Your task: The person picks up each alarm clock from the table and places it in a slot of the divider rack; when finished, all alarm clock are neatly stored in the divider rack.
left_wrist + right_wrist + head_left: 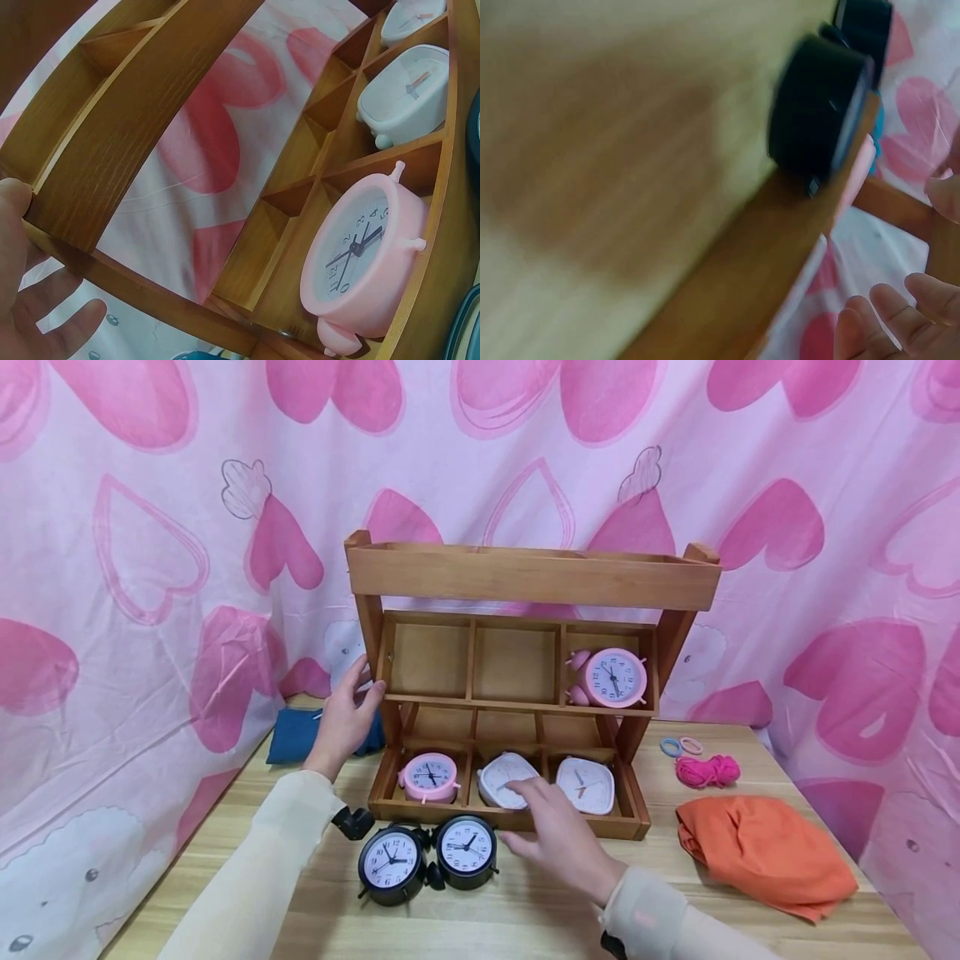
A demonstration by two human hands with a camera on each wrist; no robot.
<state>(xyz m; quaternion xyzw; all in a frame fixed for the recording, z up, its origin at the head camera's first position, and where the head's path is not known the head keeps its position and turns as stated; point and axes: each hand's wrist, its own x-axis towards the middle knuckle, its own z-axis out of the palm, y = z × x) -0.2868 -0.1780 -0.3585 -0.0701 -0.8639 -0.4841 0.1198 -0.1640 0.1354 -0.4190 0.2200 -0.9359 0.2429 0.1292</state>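
Note:
A wooden tiered shelf [536,578] stands on the table. My left hand [347,714] rests against its left side, the thumb at the edge of the middle tier and the other fingers loosely extended. Above the front of the bottom tier hovers my right hand [562,835], fingers relaxed, partly covering a white alarm clock [504,777]. Another white alarm clock [586,785] sits in the right compartment, and a pink alarm clock [430,777] in the left one. On the middle tier, a second pink alarm clock [615,677] lies sideways at the right.
Two black alarm clocks, one left [391,864] and one right [466,850], stand in front of the shelf. Orange cloth [761,852], pink yarn [707,771] and two hair ties [681,747] lie to the right. Blue cloth [294,737] is behind my left hand. A heart-patterned curtain [525,460] hangs behind.

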